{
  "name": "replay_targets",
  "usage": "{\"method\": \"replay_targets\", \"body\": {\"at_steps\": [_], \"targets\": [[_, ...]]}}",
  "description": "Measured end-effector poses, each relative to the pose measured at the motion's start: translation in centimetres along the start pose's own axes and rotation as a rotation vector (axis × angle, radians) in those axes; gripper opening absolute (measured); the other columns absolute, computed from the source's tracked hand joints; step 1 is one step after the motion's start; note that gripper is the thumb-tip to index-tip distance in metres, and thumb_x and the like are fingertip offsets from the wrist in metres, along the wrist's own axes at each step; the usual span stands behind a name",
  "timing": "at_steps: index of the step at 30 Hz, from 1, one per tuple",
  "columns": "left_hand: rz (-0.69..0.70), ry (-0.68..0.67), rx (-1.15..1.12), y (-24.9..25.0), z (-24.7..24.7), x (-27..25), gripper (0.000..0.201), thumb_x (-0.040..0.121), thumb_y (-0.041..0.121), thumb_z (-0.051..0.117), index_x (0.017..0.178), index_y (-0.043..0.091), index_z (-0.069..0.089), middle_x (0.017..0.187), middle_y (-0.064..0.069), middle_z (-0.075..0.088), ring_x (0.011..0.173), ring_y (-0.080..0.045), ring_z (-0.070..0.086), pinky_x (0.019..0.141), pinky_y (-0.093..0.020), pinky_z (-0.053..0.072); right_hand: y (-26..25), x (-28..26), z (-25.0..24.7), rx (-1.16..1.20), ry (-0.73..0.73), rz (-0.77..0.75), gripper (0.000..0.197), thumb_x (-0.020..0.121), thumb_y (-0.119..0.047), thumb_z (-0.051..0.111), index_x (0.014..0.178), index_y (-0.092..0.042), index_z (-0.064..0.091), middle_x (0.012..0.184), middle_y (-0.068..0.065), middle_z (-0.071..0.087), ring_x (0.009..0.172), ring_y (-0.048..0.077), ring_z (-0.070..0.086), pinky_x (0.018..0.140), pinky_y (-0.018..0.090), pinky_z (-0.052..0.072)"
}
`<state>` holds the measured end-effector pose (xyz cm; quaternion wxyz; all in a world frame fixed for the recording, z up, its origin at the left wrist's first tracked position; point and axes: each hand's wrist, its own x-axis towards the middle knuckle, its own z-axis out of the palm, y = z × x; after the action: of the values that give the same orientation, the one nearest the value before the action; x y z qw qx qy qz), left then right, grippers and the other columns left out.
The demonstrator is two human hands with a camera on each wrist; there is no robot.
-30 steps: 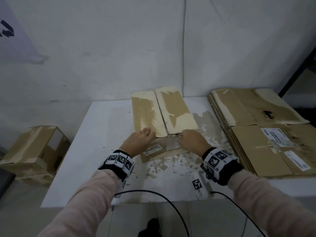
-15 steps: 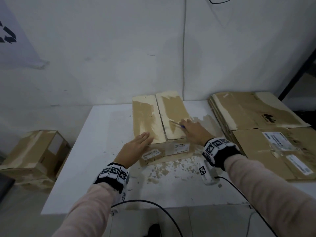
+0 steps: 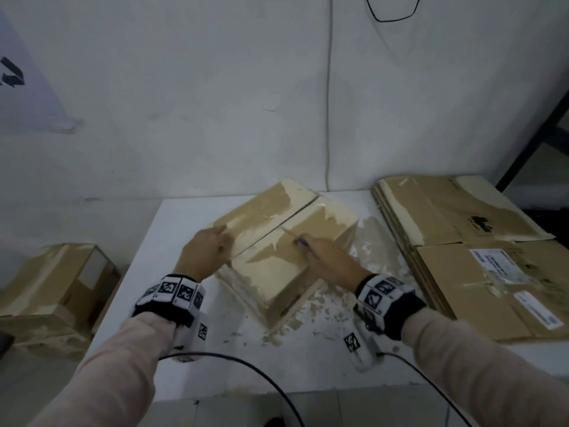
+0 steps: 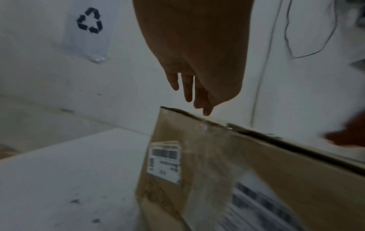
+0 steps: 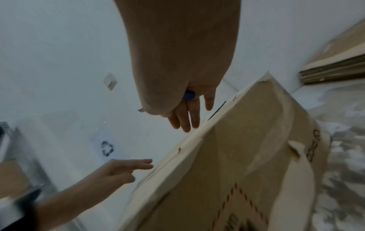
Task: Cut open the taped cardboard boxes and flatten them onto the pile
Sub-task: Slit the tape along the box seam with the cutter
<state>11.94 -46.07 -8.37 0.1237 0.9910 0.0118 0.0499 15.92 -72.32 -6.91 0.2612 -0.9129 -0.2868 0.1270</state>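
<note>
Right wrist view alone: blue knife handle (image 5: 188, 95) inside right hand (image 5: 177, 87).

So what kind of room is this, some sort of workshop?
Probably a recycling or packing back room rather than a workshop. A pile of flattened cartons sits on the white table, a recycling sign hangs on the bare wall, and another taped box waits on the floor.

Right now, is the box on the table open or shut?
Shut: the box has both top flaps lying flat, meeting at the centre seam.
</note>
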Motion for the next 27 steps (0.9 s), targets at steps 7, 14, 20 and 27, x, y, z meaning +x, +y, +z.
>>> {"method": "replay_targets", "body": {"at_steps": [7,14,20,27], "targets": [[0.448,-0.214,0.109,7.5,3.5,-2.5,0.081,0.081,0.073,0.028,0.145,0.024,0.037,0.149,-0.002,0.037,0.134,-0.019,0.035,0.109,-0.034,0.03,7.4,4.8,-3.6,-0.306,-0.05,0.243,0.035,0.104,-0.021,0.029,0.133,-0.009,0.043,0.13,0.017,0.049,0.12,0.032,0.047,0.105,0.044,0.031],[0.432,-0.113,0.184,2.0,2.3,-2.1,0.05,0.092,0.028,0.035,0.141,0.024,0.044,0.145,-0.006,0.044,0.129,-0.026,0.045,0.106,-0.049,0.037,6.8,3.3,-2.1,-0.523,0.083,0.115,0.025,0.098,-0.018,0.038,0.117,-0.016,0.055,0.115,0.005,0.062,0.109,0.023,0.055,0.109,0.038,0.02],[-0.04,-0.16,0.495,-1.6,-0.2,-0.8,0.064,0.091,0.012,0.048,0.148,0.032,0.025,0.149,-0.002,0.031,0.135,-0.025,0.034,0.112,-0.046,0.024,2.6,1.9,0.0,-0.119,0.05,-0.086,0.025,0.101,-0.016,0.037,0.106,-0.013,0.061,0.093,-0.005,0.071,0.091,0.016,0.062,0.106,0.028,0.017],[0.08,-0.215,0.061,7.6,2.5,-2.3,0.078,0.083,0.067,0.013,0.145,0.025,0.034,0.152,-0.008,0.03,0.136,-0.029,0.032,0.11,-0.041,0.026,3.3,4.2,-1.0,-0.227,0.117,0.108,0.024,0.102,-0.02,0.032,0.108,-0.008,0.052,0.101,0.014,0.064,0.089,0.032,0.059,0.084,0.039,0.038]]}}
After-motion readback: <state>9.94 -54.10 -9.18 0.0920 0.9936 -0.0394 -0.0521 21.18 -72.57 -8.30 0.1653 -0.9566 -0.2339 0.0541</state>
